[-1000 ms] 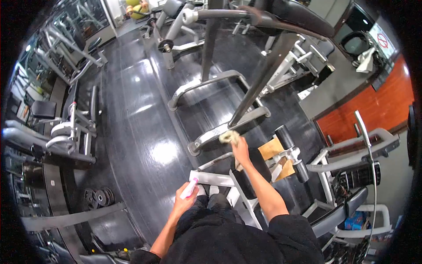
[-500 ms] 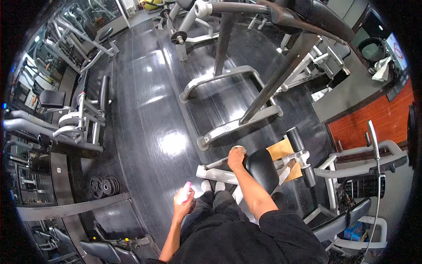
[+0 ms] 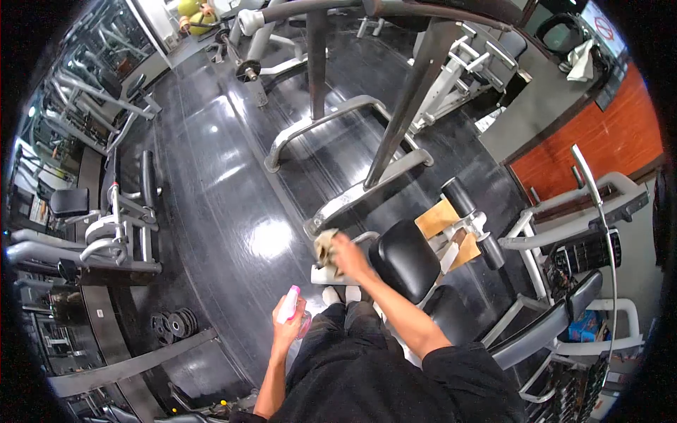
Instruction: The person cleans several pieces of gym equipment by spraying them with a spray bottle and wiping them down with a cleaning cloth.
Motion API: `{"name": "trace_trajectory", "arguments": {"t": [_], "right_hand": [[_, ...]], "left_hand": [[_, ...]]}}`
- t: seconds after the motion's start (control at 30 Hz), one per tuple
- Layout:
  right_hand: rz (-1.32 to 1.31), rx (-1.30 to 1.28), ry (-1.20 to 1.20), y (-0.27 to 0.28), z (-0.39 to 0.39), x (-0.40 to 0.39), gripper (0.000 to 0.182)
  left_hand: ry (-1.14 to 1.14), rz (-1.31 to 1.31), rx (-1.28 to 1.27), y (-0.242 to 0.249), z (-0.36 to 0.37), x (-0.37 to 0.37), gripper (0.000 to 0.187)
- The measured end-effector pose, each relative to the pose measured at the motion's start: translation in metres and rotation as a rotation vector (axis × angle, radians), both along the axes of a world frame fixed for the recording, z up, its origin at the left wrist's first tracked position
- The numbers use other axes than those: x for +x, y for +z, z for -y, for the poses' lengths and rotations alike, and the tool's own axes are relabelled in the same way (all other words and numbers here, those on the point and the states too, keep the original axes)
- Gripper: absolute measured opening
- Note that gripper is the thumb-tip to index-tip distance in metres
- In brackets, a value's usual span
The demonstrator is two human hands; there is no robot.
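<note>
My left hand (image 3: 283, 326) is wrapped round a spray bottle (image 3: 290, 302) with a white and pink top, held low in front of my left leg. My right hand (image 3: 348, 256), slightly smeared by motion, grips a crumpled beige cloth (image 3: 326, 247). The cloth overlaps the white end of a bench frame (image 3: 323, 276) in this view. Just right of that hand is the black padded seat (image 3: 405, 261) of the bench. Farther right, black foam rollers (image 3: 460, 197) flank tan boards (image 3: 437, 218).
A tall grey machine frame (image 3: 402, 134) stands ahead on the glossy black floor (image 3: 226, 211). Weight plates (image 3: 176, 323) rest at left beside a low rail (image 3: 134, 363). More machines (image 3: 120, 218) line the left, and a rack with a metal bar (image 3: 598, 204) stands at right.
My right hand has moved left and forward, away from beside the seat to the frame's white end, and the cloth now shows. The view has shifted; my left hand still holds the spray bottle.
</note>
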State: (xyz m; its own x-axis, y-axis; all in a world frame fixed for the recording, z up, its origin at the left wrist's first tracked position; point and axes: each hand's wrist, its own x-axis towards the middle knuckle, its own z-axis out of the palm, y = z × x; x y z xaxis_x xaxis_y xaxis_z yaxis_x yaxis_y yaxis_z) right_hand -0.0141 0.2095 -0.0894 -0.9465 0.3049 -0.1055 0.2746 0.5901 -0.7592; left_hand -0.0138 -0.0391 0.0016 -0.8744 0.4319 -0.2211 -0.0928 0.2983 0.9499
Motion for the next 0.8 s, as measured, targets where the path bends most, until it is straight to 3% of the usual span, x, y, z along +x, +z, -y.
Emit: {"name": "trace_trajectory", "arguments": {"t": [0.03, 0.07, 0.13, 0.2, 0.27, 0.3, 0.37, 0.4, 0.43, 0.47, 0.57, 0.67, 0.73, 0.8], "right_hand": [[-0.024, 0.083, -0.118, 0.018, -0.009, -0.001, 0.037], [-0.070, 0.261, -0.195, -0.020, -0.020, -0.008, 0.031], [0.195, 0.354, -0.158, -0.024, -0.015, -0.010, 0.024], [0.062, 0.461, -0.136, -0.062, 0.015, -0.013, 0.020], [0.049, 0.535, -0.027, -0.051, 0.049, -0.014, 0.020], [0.075, 0.277, -0.017, -0.045, 0.066, -0.013, 0.021], [-0.017, 0.237, 0.134, -0.027, 0.096, -0.003, 0.029], [-0.071, 0.184, 0.213, -0.046, 0.111, 0.001, 0.029], [0.160, -0.213, 0.229, -0.027, 0.116, 0.002, 0.031], [0.092, -0.130, 0.405, -0.035, 0.119, 0.009, 0.035], [0.074, -0.130, 0.408, -0.040, 0.117, 0.030, 0.046], [-0.034, -0.327, 0.201, -0.004, 0.084, 0.067, 0.048], [0.021, -0.604, -0.164, 0.010, 0.062, 0.096, 0.044], [-0.149, -0.794, -0.309, 0.003, 0.042, 0.124, 0.040]], "left_hand": [[-0.006, 0.001, -0.002, 0.001, 0.001, 0.001, 0.009], [-0.003, 0.008, 0.011, 0.002, 0.001, 0.001, 0.010], [0.000, 0.005, 0.022, 0.005, 0.004, 0.001, 0.011], [0.025, 0.004, 0.020, 0.006, 0.010, 0.006, 0.014], [0.030, -0.003, 0.017, 0.001, 0.018, 0.008, 0.014], [0.032, -0.004, 0.014, -0.001, 0.022, 0.009, 0.015], [0.018, 0.014, -0.001, -0.003, 0.026, 0.011, 0.016], [0.008, 0.029, -0.021, -0.004, 0.027, 0.011, 0.016], [-0.005, 0.031, -0.019, -0.004, 0.028, 0.011, 0.016], [-0.016, -0.034, -0.025, -0.005, 0.027, 0.011, 0.016], [-0.050, -0.043, -0.036, -0.003, 0.023, 0.008, 0.017], [-0.124, 0.017, -0.047, 0.004, 0.009, 0.010, 0.018], [-0.204, 0.019, -0.051, 0.014, -0.005, 0.012, 0.019], [-0.357, 0.177, -0.066, 0.025, -0.019, 0.016, 0.025]]}}
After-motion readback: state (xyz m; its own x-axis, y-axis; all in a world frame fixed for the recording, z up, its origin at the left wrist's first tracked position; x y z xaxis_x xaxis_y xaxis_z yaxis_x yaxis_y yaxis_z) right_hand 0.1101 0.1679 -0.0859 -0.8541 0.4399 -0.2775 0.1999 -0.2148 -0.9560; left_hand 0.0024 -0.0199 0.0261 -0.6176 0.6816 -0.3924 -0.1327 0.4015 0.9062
